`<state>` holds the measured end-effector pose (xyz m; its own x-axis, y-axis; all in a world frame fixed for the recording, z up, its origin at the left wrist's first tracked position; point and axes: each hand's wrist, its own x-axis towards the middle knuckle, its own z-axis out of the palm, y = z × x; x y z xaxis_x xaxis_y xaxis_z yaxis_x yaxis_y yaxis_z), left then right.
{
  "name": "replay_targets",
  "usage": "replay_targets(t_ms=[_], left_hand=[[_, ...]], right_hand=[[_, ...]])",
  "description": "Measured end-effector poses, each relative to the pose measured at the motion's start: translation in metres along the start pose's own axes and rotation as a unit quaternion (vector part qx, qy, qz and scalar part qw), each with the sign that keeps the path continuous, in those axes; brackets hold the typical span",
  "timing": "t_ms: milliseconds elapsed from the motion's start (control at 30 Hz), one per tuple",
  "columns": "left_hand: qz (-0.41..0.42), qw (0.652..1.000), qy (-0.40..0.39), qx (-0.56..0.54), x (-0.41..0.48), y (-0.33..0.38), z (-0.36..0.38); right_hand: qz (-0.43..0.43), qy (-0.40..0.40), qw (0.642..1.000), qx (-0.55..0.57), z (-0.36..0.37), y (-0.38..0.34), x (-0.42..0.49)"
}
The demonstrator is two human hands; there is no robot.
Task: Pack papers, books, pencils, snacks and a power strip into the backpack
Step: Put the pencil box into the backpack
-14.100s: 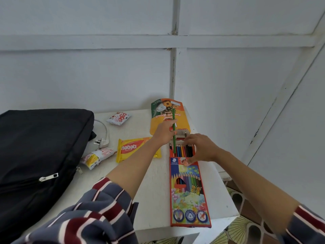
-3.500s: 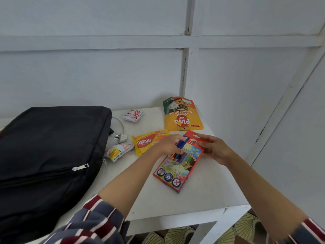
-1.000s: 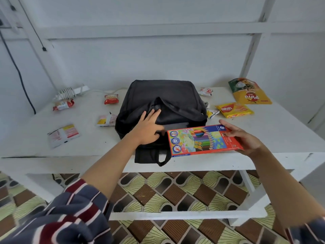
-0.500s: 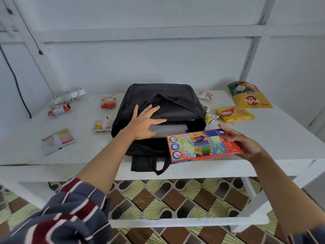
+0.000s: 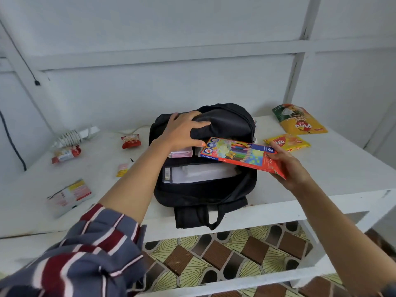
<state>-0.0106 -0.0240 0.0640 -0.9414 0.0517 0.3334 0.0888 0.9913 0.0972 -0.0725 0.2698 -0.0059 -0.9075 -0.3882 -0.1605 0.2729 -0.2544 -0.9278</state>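
The black backpack lies on the white table with its mouth open toward me. White papers and a book show inside it. My left hand grips the bag's upper flap and holds it lifted. My right hand holds the red end of a colourful coloured-pencil box, whose far end hangs over the open mouth. A white power strip with a coiled cord lies at the back left.
Snack packets lie on the table: a yellow wafer pack and an orange-green pouch on the right, red packets and a small yellow packet on the left. A leaflet lies near the left front edge.
My left hand has lifted the bag's flap higher, so the mouth gapes wider. My right hand has brought the pencil box up and over the opening.
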Motion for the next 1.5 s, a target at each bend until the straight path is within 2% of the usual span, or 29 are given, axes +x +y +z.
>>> replay_targets(t_ms=[133,267,333,400,500,600,633,667,700,767,800,867,933,1033,1100,1167,1300,1500], left_hand=[[0.017,1.0,0.02,-0.014,0.005,0.0,-0.005],[0.022,0.999,0.024,-0.033,0.006,0.0,-0.008],[0.023,0.999,0.02,-0.043,0.007,0.001,-0.008],[0.024,0.998,0.029,-0.055,0.008,0.001,-0.009],[0.027,0.996,0.04,-0.073,0.011,0.0,-0.013],[0.029,0.995,0.035,-0.088,0.013,0.0,-0.015],[0.027,0.995,0.033,-0.095,0.013,-0.001,-0.015],[0.025,0.994,0.031,-0.101,0.013,-0.001,-0.015],[0.024,0.994,0.029,-0.106,0.014,-0.002,-0.014],[0.024,0.993,0.027,-0.115,0.015,-0.004,-0.014],[0.023,0.992,0.028,-0.12,0.016,-0.004,-0.014],[0.021,0.992,0.028,-0.124,0.016,-0.005,-0.015],[0.02,0.991,0.026,-0.129,0.017,-0.004,-0.016],[0.015,0.989,0.022,-0.144,0.017,-0.004,-0.017],[0.013,0.989,0.016,-0.148,0.017,-0.004,-0.017],[0.012,0.988,0.013,-0.151,0.017,-0.004,-0.017],[0.003,0.987,0.014,-0.16,0.018,-0.006,-0.015],[-0.001,0.987,0.015,-0.162,0.019,-0.004,-0.016]], right_hand=[[-0.052,0.084,0.991,0.088,0.024,0.013,-0.01],[-0.094,0.22,0.959,0.15,0.052,0.03,-0.014],[-0.116,0.265,0.946,0.146,0.07,0.039,-0.014],[-0.139,0.286,0.945,0.081,0.088,0.046,-0.009],[-0.084,0.263,0.959,-0.062,0.108,0.046,0.004],[0.029,0.117,0.982,-0.148,0.105,0.028,0.007],[0.053,0.056,0.975,-0.209,0.1,0.018,0.0],[0.055,0.013,0.95,-0.307,0.095,0.008,-0.008],[0.026,0.001,0.908,-0.418,0.086,0.001,-0.011],[-0.063,0.046,0.784,-0.616,0.069,-0.007,-0.016],[-0.099,0.071,0.735,-0.667,0.064,-0.007,-0.017],[-0.183,0.057,0.691,-0.697,0.061,0.005,-0.011],[-0.256,0.027,0.667,-0.699,0.063,0.023,0.001],[-0.351,0.064,0.653,-0.668,0.064,0.041,0.02],[-0.379,0.082,0.627,-0.675,0.065,0.045,0.027],[-0.391,0.1,0.609,-0.683,0.067,0.046,0.035],[-0.379,0.104,0.62,-0.679,0.071,0.042,0.05],[-0.38,0.123,0.611,-0.684,0.076,0.041,0.058]])
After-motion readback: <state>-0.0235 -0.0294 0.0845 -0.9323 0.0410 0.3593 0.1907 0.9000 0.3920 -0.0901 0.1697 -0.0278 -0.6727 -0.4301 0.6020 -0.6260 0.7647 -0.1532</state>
